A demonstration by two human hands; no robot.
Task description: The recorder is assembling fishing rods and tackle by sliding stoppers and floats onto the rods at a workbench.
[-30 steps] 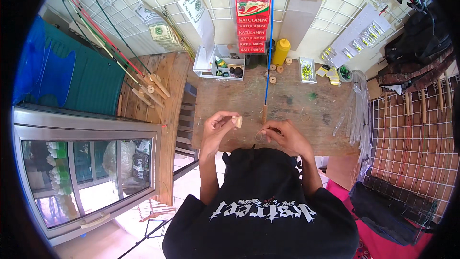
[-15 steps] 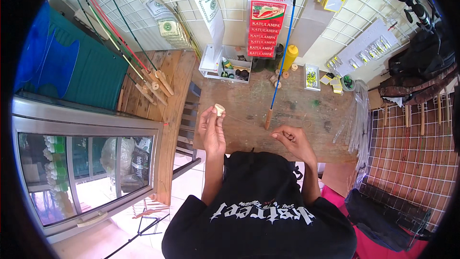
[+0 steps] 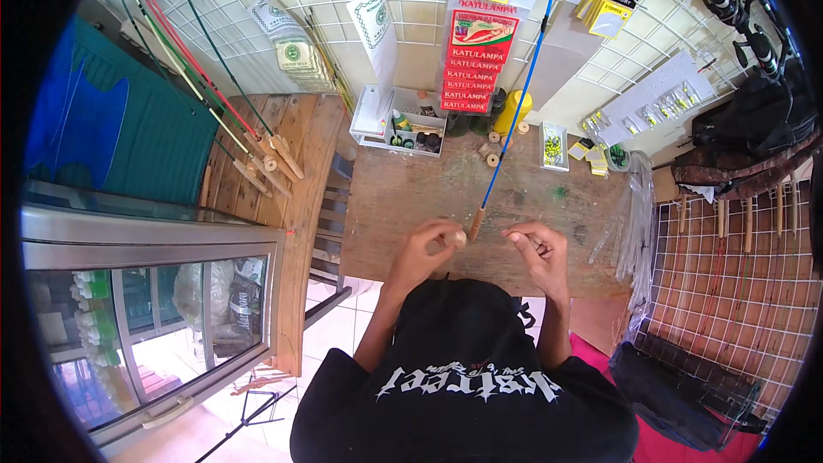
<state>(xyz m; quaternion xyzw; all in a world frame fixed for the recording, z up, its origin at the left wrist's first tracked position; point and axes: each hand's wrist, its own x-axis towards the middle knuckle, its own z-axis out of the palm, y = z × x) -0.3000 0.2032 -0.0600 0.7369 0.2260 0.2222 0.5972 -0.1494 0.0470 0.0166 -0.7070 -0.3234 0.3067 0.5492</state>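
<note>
One worn wooden table (image 3: 411,184); over it, a blue rod (image 3: 532,60) with brown handle (image 3: 477,223); right hand (image 3: 546,255), fingertips drawn together, contents impossible to tell; left hand (image 3: 417,254), closed on a pale spool (image 3: 459,238) just left of the handle.

Passage over left tabletop (image 3: 381,197), blue rod (image 3: 529,69) near left hand (image 3: 417,252)

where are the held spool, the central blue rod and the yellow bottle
held spool (image 3: 460,238): head view, on its visible side
central blue rod (image 3: 533,57): head view, on the blue shaft
yellow bottle (image 3: 507,113): head view, on its body
</note>
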